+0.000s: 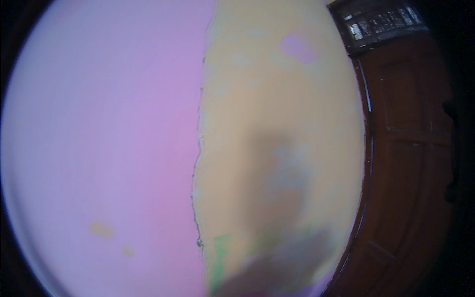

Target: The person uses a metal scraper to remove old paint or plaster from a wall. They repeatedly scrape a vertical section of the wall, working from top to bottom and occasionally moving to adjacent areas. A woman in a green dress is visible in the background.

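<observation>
Neither my left hand nor my right hand is in view. Before me a pale surface, apparently a wall, fills most of the picture. Its left part (111,122) looks pink to lilac, with small tan patches (101,229) low down. The right part (226,122) looks cream to beige and has a lilac spot (298,47) near the top. Between them runs a thin, uneven crack-like line (196,167) from top to bottom. A blurred dark shadow (274,208) lies on the lower beige part, beside a green streak (219,260).
At the right stands a dark brown panelled wooden door or shutter (404,92), curved by the lens. Above it is a dark frame with light gaps between bars or slats (386,24). The picture's corners are black.
</observation>
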### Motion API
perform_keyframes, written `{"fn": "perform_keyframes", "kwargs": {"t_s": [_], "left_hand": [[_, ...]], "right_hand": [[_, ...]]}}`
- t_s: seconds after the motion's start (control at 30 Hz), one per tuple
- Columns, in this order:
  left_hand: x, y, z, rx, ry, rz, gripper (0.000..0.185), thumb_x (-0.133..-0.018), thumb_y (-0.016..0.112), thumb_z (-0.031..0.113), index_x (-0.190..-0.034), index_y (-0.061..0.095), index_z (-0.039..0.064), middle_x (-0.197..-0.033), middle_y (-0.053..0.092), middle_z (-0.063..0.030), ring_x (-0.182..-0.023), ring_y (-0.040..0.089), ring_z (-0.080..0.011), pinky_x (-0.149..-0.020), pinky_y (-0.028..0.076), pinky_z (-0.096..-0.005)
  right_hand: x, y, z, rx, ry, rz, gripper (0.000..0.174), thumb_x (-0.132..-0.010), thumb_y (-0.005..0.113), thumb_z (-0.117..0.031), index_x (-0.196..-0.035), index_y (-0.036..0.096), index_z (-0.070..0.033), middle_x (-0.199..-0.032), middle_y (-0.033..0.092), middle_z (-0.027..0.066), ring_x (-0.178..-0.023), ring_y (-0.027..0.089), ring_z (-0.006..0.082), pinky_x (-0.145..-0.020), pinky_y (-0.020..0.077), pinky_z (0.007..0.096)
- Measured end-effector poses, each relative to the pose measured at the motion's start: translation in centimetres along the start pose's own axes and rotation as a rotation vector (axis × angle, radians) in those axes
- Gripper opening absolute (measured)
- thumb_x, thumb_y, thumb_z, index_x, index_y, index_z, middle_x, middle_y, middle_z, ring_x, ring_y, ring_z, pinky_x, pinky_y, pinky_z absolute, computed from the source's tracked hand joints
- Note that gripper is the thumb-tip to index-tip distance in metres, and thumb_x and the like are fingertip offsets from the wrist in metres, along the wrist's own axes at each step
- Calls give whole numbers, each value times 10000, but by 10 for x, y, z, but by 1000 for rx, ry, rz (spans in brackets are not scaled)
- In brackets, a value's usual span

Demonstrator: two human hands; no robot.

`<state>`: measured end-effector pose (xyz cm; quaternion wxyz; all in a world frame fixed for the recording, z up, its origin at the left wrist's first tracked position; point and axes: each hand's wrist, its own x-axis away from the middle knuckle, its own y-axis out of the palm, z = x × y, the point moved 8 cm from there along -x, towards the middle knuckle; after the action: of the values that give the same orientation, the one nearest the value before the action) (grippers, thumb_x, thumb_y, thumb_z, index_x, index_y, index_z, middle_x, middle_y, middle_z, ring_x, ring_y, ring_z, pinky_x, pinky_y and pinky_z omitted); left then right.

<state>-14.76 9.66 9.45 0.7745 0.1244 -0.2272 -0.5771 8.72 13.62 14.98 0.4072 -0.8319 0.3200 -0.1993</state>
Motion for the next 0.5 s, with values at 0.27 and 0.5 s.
{"fn": "perform_keyframes", "kwargs": {"t_s": [0.27, 0.5], "left_hand": [[-16, 77, 1, -14, 4, -145, 475, -826, 669, 376, -1101, 600, -5, -971, 632, -51, -908, 583, -152, -795, 475, -299], [9, 144, -22, -28, 9, -118, 372, -830, 671, 346, -1012, 637, 23, -948, 625, -44, -858, 584, -137, -756, 480, -294]], "right_hand": [[94, -330, -39, 198, 166, 1015, 210, -856, 590, -268, -919, 636, -74, -657, 552, 178, -680, 614, 269, -632, 461, 399], [102, -576, -171, 543, -148, 1325, 417, -851, 526, -153, -1259, 482, -80, -894, 612, 241, -859, 605, 391, -755, 467, 467]]}}
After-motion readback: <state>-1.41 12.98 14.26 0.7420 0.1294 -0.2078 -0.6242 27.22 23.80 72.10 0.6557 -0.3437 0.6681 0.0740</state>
